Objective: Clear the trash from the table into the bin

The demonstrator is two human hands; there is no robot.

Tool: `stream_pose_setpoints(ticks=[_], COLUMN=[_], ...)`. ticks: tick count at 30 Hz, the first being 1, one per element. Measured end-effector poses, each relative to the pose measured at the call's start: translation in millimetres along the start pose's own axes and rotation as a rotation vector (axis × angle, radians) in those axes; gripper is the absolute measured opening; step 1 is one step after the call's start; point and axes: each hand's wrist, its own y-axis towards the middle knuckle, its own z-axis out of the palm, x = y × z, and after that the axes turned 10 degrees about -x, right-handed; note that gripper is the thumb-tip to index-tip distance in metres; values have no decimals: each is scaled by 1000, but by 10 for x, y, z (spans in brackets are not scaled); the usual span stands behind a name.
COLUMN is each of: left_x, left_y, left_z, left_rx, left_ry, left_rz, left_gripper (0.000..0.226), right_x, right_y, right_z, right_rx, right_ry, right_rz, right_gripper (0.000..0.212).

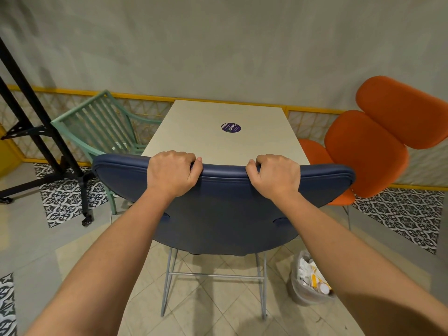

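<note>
Bin [297, 291] full of white, yellow trash [307, 269]

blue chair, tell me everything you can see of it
The blue chair has a wide, curved navy backrest, seemingly smooth leather-like upholstery, with a stitched seam below its top edge. It stands on thin grey metal legs joined by a crossbar. It is upright on the tiled floor, its back to the camera, facing the table. The left hand and right hand each grip the backrest's top edge, fingers curled over it. The bin stands apart, on its right.
</note>
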Motion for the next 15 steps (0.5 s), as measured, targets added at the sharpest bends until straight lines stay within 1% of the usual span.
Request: stream_pose_setpoints(ticks=[3, 6, 8, 10, 12, 15], left_x=[4, 0, -15, -26, -42, -51], left_y=[-10, 13, 72, 142, 246, 419], left_z=[7, -7, -23, -58, -56, -25], left_rx=[9, 51, 137, 199, 206, 210], left_ry=[-19, -43, -93, -183, -230, -287], left_rz=[-2, -51, -135, -230, -252, -270], left_gripper=[52, 53, 45, 28, 23, 29], right_x=[-1, 2, 4, 12, 21, 82], right_y=[6, 61, 134, 243, 389, 561], right_z=[-20, -61, -108, -145, -183, -200], right_rx=[48, 164, 280, 345, 320, 250], right_ry=[-7, 2, 19, 59, 113, 184], right_rz=[-2, 30, 70, 83, 79, 76], right_gripper=[51, 46, 47, 46, 41, 37])
